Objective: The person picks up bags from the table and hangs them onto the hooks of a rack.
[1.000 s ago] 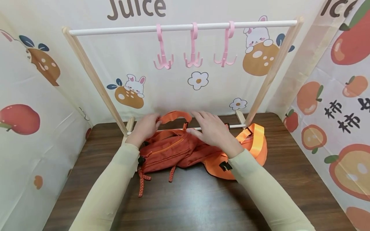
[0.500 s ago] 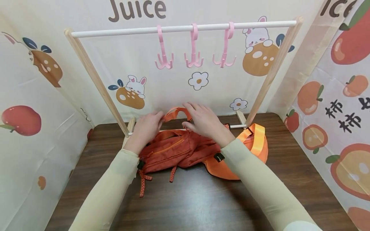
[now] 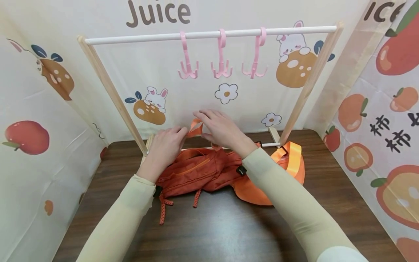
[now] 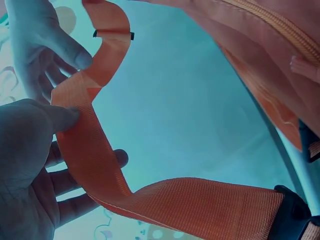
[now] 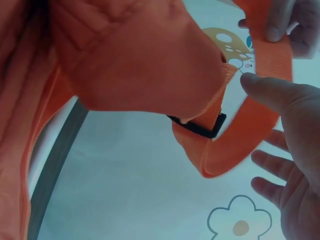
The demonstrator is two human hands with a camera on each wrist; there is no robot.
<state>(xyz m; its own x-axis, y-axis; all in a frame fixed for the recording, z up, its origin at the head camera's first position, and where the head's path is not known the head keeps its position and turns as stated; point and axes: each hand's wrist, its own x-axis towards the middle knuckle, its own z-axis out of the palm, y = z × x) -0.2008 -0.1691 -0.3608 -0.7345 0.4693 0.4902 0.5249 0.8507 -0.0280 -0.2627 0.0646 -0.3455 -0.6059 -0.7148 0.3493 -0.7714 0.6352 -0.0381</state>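
An orange-red fabric bag (image 3: 193,173) with a zipped pocket and cord pulls lies on the table under both hands. My left hand (image 3: 165,149) pinches its orange webbing strap (image 4: 87,145) between thumb and fingers, holding part of it raised above the bag. My right hand (image 3: 224,129) is beside the raised strap. In the right wrist view its thumb (image 5: 267,90) is by the strap's edge and its loosely spread fingers are behind the strap, with no plain grip. A black slider (image 5: 200,127) sits on the strap near the bag, and a black buckle (image 4: 290,212) at its other end.
Brighter orange fabric (image 3: 252,191) and a strap loop (image 3: 294,160) lie at the right beside the right sleeve. A wooden rack with a white top rod (image 3: 147,38) stands behind, bearing pink hooks (image 3: 221,69). Its lower rod (image 3: 270,144) runs just behind the bag.
My right hand has moved left and a little up along the strap, toward my left hand. The left hand keeps its hold and has shifted slightly right. The bag's body stays in place.
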